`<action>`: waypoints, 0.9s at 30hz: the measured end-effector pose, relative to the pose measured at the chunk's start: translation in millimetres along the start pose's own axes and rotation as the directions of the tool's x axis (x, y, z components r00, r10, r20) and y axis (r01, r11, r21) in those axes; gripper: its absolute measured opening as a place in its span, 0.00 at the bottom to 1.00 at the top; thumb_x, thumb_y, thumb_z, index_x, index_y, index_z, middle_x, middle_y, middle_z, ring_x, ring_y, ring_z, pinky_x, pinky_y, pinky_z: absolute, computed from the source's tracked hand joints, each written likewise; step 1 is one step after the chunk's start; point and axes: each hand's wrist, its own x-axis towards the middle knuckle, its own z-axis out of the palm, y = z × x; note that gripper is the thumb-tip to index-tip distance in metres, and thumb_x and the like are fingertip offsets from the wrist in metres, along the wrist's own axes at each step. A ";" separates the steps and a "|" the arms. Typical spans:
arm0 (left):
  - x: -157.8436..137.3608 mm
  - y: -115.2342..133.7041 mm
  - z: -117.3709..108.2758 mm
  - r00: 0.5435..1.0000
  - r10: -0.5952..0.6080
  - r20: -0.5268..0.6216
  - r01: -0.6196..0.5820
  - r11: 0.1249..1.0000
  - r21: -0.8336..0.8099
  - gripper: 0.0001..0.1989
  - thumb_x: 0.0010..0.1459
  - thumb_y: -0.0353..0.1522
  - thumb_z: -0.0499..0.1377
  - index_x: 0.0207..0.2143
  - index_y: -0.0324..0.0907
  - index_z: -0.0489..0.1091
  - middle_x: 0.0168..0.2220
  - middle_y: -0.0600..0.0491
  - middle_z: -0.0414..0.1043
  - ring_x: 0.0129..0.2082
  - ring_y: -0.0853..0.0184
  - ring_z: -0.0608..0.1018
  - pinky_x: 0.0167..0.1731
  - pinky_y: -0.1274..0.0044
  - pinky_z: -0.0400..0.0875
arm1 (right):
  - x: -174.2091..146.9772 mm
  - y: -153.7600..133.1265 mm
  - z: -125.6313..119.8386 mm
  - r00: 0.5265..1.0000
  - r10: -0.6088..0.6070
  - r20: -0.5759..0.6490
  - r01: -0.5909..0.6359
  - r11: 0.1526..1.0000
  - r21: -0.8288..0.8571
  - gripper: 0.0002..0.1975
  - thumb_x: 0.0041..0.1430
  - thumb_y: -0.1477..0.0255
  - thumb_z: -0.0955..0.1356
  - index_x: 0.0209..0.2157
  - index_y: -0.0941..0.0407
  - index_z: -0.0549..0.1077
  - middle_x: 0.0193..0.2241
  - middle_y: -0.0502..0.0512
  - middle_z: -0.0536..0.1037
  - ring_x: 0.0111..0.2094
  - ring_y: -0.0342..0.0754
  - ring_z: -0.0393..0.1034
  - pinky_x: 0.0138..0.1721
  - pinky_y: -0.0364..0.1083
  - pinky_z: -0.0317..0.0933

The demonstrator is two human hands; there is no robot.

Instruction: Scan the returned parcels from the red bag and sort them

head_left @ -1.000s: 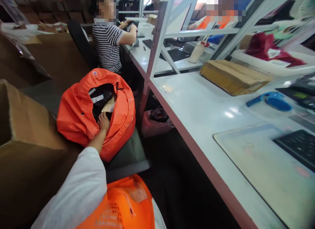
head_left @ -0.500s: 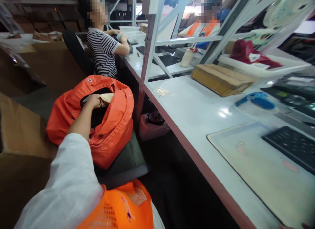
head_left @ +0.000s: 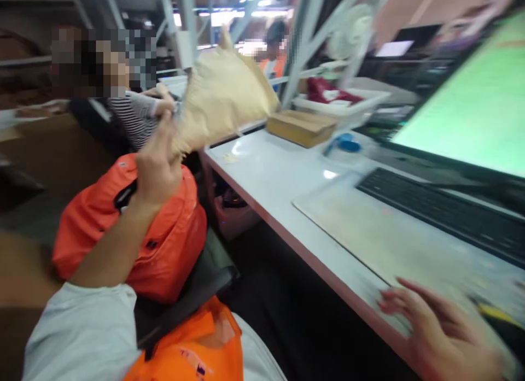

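My left hand (head_left: 159, 165) grips a tan padded parcel (head_left: 232, 94) by its near corner and holds it up in the air. Below that hand, an orange bag (head_left: 172, 244) with a dark opening sits on a dark chair (head_left: 192, 299). At the lower right, my right hand (head_left: 443, 337) has its fingers stretched out and apart, with nothing in it. It is over the near edge of the desk mat (head_left: 348, 222). Both the parcel and my hands are somewhat blurred.
On the white desk (head_left: 254, 173) are a flat cardboard box (head_left: 301, 127), a blue tape roll (head_left: 348, 143), a black keyboard (head_left: 443, 211) and a white basket (head_left: 348, 105). A monitor (head_left: 471, 102) stands at right. A co-worker in a striped shirt (head_left: 133, 118) is at far left.
My left hand has come up out of the orange bag with the tan parcel. My right hand has come into view at the lower right. The view has turned to the right.
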 end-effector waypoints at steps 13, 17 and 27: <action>-87.2 308.7 106.6 0.557 0.735 0.386 -0.371 0.636 -0.677 0.39 0.66 0.40 0.58 0.74 0.37 0.49 0.76 0.41 0.39 0.76 0.50 0.42 0.73 0.55 0.46 | -21.1 89.5 -201.2 0.844 0.203 -0.496 -0.496 0.646 -0.581 0.35 0.60 0.54 0.62 0.59 0.65 0.72 0.55 0.75 0.75 0.57 0.68 0.70 0.56 0.59 0.63; -85.3 354.4 108.4 0.519 0.767 0.377 -0.394 0.606 -0.691 0.40 0.68 0.51 0.54 0.70 0.32 0.57 0.74 0.37 0.47 0.75 0.50 0.49 0.74 0.58 0.43 | 12.1 93.9 -196.0 0.874 0.345 -0.343 -0.481 0.502 -0.719 0.39 0.68 0.52 0.60 0.68 0.68 0.61 0.62 0.81 0.68 0.60 0.73 0.65 0.53 0.59 0.60; -125.6 383.8 130.5 0.578 0.733 0.358 -0.350 0.620 -0.702 0.43 0.70 0.55 0.45 0.67 0.25 0.61 0.70 0.32 0.56 0.73 0.49 0.57 0.74 0.58 0.40 | 68.4 63.4 -186.9 0.829 0.470 -0.303 -0.533 0.502 -0.681 0.31 0.67 0.63 0.61 0.58 0.77 0.68 0.52 0.90 0.71 0.52 0.71 0.70 0.42 0.56 0.58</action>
